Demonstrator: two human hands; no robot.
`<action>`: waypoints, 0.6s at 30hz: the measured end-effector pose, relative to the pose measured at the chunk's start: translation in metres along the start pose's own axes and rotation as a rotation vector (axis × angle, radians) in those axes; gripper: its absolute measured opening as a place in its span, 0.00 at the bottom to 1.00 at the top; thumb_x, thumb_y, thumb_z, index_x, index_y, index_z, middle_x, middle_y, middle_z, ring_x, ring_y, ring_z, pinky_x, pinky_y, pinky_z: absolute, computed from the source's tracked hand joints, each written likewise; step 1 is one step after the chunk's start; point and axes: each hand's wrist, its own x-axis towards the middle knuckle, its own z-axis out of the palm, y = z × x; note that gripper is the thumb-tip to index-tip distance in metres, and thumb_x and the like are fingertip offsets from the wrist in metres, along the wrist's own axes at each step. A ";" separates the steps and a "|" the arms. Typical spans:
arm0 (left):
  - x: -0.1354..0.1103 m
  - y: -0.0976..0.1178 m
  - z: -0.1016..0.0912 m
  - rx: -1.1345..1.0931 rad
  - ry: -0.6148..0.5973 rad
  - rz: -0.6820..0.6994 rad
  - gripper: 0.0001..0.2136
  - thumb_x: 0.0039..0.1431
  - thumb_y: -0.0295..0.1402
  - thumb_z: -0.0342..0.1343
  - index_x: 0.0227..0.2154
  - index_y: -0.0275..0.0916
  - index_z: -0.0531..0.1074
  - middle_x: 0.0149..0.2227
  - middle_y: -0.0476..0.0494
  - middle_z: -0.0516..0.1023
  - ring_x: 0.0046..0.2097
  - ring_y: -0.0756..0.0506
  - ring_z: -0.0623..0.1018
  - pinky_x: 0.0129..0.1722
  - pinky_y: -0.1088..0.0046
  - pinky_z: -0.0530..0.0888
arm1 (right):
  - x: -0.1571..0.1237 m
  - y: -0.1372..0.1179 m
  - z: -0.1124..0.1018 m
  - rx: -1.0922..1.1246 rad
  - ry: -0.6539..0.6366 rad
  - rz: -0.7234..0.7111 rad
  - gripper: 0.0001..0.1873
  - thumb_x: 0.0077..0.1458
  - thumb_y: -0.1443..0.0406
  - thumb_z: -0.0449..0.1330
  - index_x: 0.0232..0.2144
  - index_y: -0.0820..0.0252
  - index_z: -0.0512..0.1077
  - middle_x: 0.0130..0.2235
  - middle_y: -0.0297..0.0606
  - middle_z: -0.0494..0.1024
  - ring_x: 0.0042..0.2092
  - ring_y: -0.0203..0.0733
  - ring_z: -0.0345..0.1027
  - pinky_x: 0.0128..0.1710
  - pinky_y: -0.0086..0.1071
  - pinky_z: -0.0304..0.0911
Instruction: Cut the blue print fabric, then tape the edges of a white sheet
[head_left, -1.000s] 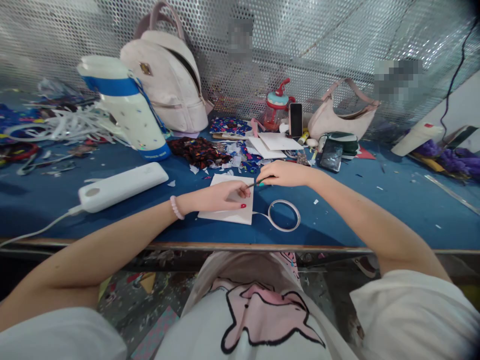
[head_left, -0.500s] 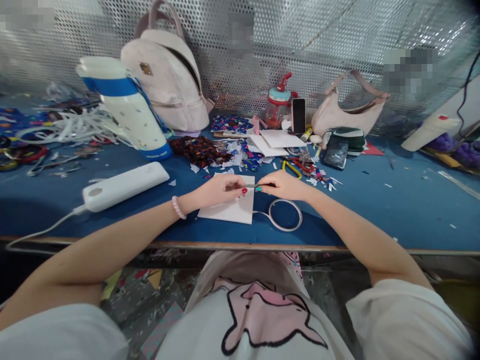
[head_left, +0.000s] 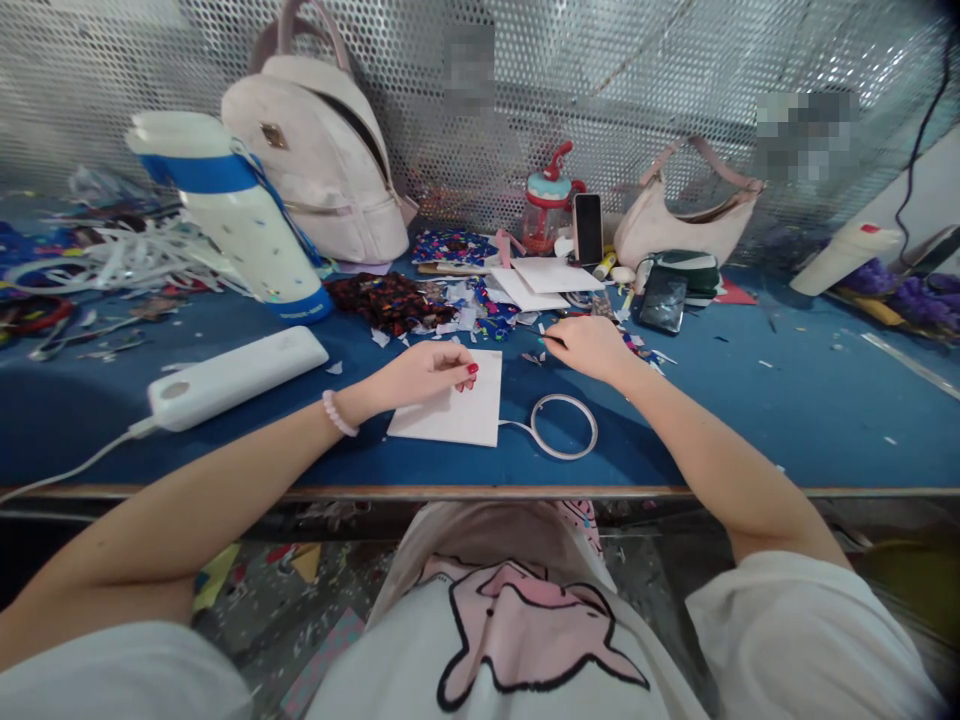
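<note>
My left hand (head_left: 435, 375) is over the white square board (head_left: 450, 425), its fingers curled and the thumb drawn in to the fingertips. Whatever is in that pinch, if anything, is too small to make out. My right hand (head_left: 592, 352) is beyond the board's right side, closed on a thin dark tool (head_left: 537, 335) that points left; its exact kind does not show. A roll of narrow white tape (head_left: 564, 427) lies to the right of the board, and its loose end runs to the board's right edge.
A white device with a cord (head_left: 240, 378) lies at left, near a leaning bottle (head_left: 232, 220). Behind are a backpack (head_left: 322, 150), paper scraps, white cards (head_left: 551, 275), a red-lidded cup (head_left: 546, 215), phones (head_left: 587, 230) and a handbag (head_left: 686, 220). The table edge (head_left: 480, 492) runs close in front.
My hands have come apart. The right moved away and to the right with the thin dark tool, now covering the yellow-handled tool; the left stays over the board. The view shifted slightly.
</note>
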 end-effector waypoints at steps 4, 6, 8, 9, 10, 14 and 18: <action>0.003 -0.004 -0.002 0.001 0.052 -0.021 0.14 0.56 0.43 0.50 0.28 0.37 0.70 0.31 0.45 0.76 0.35 0.47 0.75 0.42 0.67 0.73 | 0.001 -0.001 0.002 -0.081 -0.035 -0.031 0.16 0.64 0.64 0.50 0.36 0.64 0.76 0.40 0.48 0.80 0.41 0.47 0.73 0.31 0.33 0.57; 0.003 -0.007 -0.003 0.005 0.075 -0.052 0.14 0.56 0.43 0.50 0.32 0.37 0.70 0.33 0.45 0.76 0.36 0.46 0.76 0.41 0.67 0.74 | 0.000 -0.003 0.002 -0.093 -0.017 -0.045 0.15 0.64 0.66 0.50 0.36 0.66 0.76 0.39 0.49 0.79 0.42 0.48 0.72 0.33 0.34 0.58; 0.004 -0.011 -0.005 0.077 0.106 -0.048 0.14 0.56 0.42 0.49 0.37 0.37 0.70 0.38 0.43 0.76 0.40 0.44 0.76 0.43 0.65 0.74 | -0.001 -0.005 0.003 -0.099 0.000 -0.037 0.14 0.63 0.68 0.50 0.36 0.67 0.76 0.39 0.50 0.79 0.41 0.48 0.72 0.33 0.35 0.57; 0.004 -0.013 -0.005 0.146 0.121 -0.020 0.15 0.56 0.41 0.49 0.38 0.37 0.71 0.41 0.41 0.76 0.44 0.42 0.75 0.46 0.62 0.74 | -0.001 -0.006 0.003 -0.101 0.016 -0.026 0.13 0.62 0.69 0.51 0.36 0.67 0.75 0.39 0.51 0.79 0.41 0.49 0.71 0.33 0.35 0.57; 0.005 -0.016 -0.006 0.226 0.135 0.017 0.15 0.56 0.41 0.49 0.40 0.36 0.71 0.45 0.39 0.75 0.48 0.41 0.74 0.50 0.59 0.71 | -0.002 -0.007 0.004 -0.099 0.041 -0.018 0.12 0.61 0.69 0.51 0.36 0.67 0.75 0.39 0.51 0.78 0.41 0.48 0.71 0.33 0.35 0.56; 0.006 -0.027 -0.009 0.448 0.119 0.095 0.18 0.57 0.40 0.48 0.46 0.36 0.69 0.52 0.35 0.70 0.56 0.38 0.68 0.60 0.54 0.62 | -0.004 -0.014 0.002 0.014 0.151 -0.068 0.09 0.59 0.67 0.54 0.32 0.64 0.72 0.36 0.45 0.77 0.38 0.45 0.68 0.33 0.34 0.53; 0.005 -0.029 -0.008 0.517 0.036 0.085 0.20 0.58 0.42 0.47 0.49 0.35 0.67 0.55 0.34 0.69 0.58 0.36 0.66 0.60 0.55 0.61 | -0.013 -0.031 -0.005 0.265 0.031 -0.308 0.13 0.57 0.61 0.55 0.23 0.60 0.66 0.28 0.35 0.72 0.29 0.37 0.60 0.29 0.31 0.48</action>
